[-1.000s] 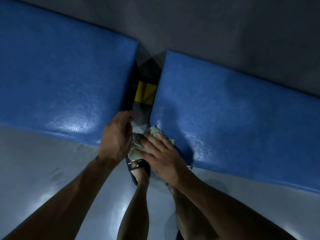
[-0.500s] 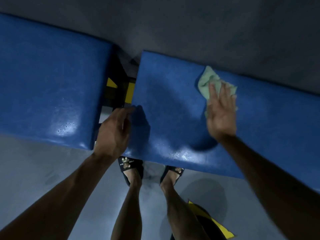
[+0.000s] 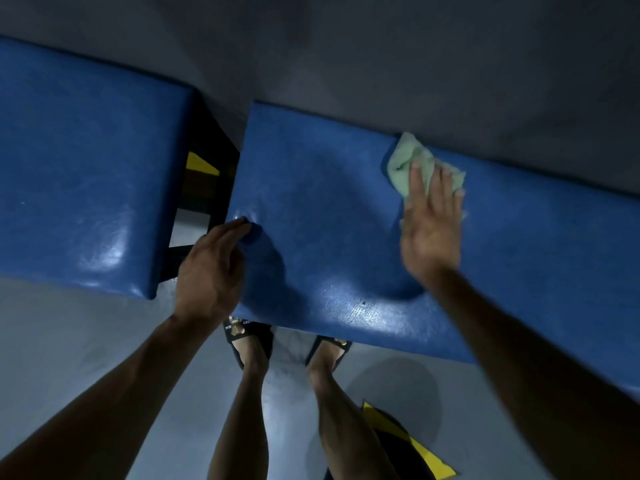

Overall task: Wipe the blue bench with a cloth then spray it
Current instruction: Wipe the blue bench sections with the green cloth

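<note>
A crumpled pale green cloth (image 3: 414, 164) was pressed flat under the straight fingers of the right hand (image 3: 431, 225), bunching out past the fingertips toward twelve o'clock at the far edge of the glossy blue padded vinyl bench (image 3: 322, 202). The bench's nine o'clock end was gripped by the left hand (image 3: 211, 271), its fingers curled over the edge. Wet sheen was seen on the pad toward six o'clock.

My pale green cloth (image 3: 412, 164) lies on the blue padded counter (image 3: 329, 202), at its far edge, under my right grip (image 3: 431, 233).
</note>
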Action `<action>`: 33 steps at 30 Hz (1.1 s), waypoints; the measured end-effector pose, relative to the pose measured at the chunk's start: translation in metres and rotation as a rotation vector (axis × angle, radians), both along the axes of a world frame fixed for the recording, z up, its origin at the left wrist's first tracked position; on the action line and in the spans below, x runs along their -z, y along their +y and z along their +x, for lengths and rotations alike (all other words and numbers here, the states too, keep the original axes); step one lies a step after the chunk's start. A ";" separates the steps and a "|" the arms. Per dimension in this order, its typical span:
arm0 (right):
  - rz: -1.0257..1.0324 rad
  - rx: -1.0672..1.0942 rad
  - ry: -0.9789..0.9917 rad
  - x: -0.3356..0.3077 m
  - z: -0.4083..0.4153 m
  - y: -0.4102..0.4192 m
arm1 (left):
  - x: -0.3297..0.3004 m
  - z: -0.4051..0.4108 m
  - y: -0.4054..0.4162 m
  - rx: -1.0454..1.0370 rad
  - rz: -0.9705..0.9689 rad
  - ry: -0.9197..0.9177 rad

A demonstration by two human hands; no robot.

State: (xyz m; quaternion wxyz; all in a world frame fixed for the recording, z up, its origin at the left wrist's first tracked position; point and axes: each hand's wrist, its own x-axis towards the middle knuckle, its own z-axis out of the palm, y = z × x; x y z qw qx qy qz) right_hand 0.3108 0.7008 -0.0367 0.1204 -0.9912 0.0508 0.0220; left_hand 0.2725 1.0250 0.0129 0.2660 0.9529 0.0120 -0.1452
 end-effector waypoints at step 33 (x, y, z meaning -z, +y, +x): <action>0.087 0.110 0.011 -0.002 0.002 0.052 | 0.007 0.003 0.024 0.058 -0.104 0.103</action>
